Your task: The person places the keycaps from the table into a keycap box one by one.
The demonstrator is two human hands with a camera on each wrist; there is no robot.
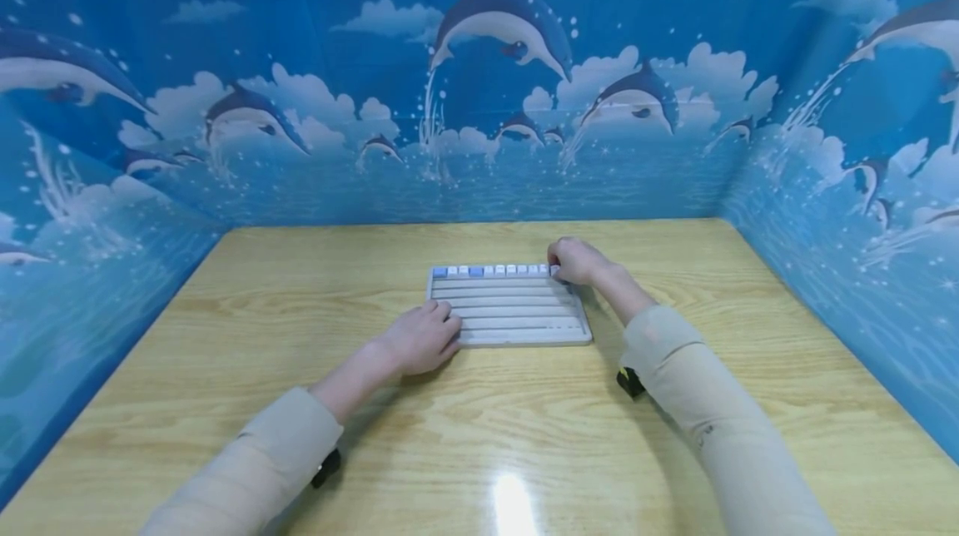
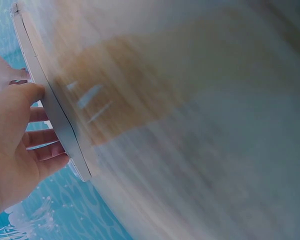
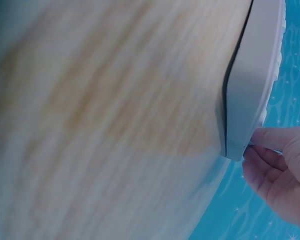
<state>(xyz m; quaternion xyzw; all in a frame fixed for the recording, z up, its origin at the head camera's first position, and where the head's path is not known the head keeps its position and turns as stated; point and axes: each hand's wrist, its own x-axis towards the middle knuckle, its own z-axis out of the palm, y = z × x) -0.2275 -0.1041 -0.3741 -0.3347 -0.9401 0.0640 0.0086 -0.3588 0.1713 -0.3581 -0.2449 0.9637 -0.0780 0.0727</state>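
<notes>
A pale grey keyboard (image 1: 517,311) lies on the table. Blue and white keycaps (image 1: 500,270) line its far edge, while bare ridged rows fill the rest. My left hand (image 1: 423,338) grips the near left corner; in the left wrist view the thumb lies on the keyboard's front side (image 2: 60,117) and the other fingers bend around the end. At the far right corner, my right hand (image 1: 577,260) pinches the last keycap (image 1: 555,270) of the row. The right wrist view shows thumb and fingertips together right at the keyboard's corner (image 3: 240,135), with the keycap mostly hidden.
The wood-grain table (image 1: 464,428) extends around the keyboard on all sides. A blue curtain (image 1: 315,170) printed with dolphins stands along the back and both sides. Dark straps (image 1: 631,383) show under both sleeves.
</notes>
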